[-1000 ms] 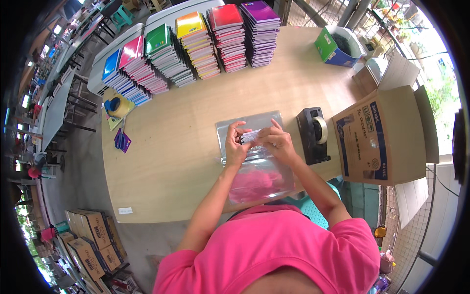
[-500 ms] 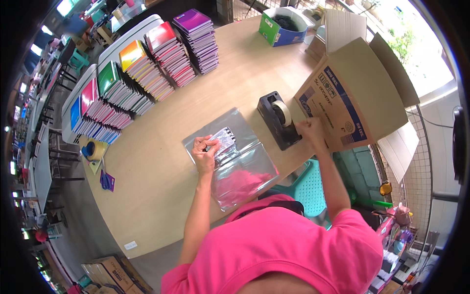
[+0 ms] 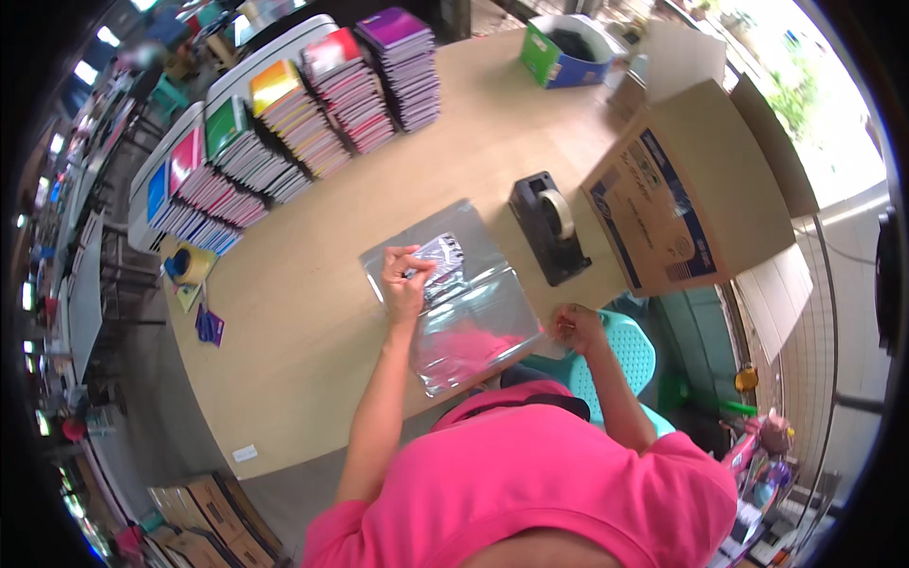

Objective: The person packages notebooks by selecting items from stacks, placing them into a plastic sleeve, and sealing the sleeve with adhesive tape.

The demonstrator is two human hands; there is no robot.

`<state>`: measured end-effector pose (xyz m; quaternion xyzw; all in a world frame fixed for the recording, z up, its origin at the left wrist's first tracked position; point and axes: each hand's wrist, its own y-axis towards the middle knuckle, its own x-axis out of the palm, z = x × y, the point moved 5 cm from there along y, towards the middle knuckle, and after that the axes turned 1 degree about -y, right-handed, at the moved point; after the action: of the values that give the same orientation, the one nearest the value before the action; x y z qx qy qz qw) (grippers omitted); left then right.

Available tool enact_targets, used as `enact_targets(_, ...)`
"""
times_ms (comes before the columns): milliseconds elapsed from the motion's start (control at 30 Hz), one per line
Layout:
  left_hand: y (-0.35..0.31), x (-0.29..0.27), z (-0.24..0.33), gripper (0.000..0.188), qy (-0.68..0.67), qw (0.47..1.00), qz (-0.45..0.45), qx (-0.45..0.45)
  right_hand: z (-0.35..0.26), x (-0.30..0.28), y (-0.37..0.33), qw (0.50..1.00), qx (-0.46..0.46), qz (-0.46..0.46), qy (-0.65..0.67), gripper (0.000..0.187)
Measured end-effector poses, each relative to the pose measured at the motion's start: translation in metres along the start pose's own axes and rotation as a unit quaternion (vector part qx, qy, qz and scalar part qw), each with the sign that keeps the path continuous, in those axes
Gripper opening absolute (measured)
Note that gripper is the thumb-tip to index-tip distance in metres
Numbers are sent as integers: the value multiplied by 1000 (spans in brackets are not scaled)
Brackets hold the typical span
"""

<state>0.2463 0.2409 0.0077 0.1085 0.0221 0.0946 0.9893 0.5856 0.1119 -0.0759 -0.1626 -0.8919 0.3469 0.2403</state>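
A large sheet of clear, shiny plastic lies creased on the table in front of me, its near corner by the table edge. On its upper part rests a small clear plastic packet with dark marks at one end. My left hand is closed at the packet's left edge, fingers curled and pinched. My right hand is closed beside the sheet's right corner, at the table edge; what its fingers hold, if anything, is too small to make out. A black tape dispenser with a pale tape roll stands between the sheet and a carton.
Tall stacks of coloured notebooks line the far left. A big open cardboard carton stands at the right. At the back is a green and blue box. Scissors and tape rolls lie left; a teal stool is below.
My right hand has moved from beside the tape dispenser and carton down toward me, to the sheet's right corner. My left hand stays at the packet. The view has shifted slightly.
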Motion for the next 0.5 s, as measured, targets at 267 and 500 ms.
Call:
enact_targets(267,-2,-1,4,15,21,1000,4,13,-57,231,-40,916,-239,-127,-295,26)
enact_targets(500,-2,0,11,28,6,999,-31,-15,-20,218,-11,893,-210,5,-397,38)
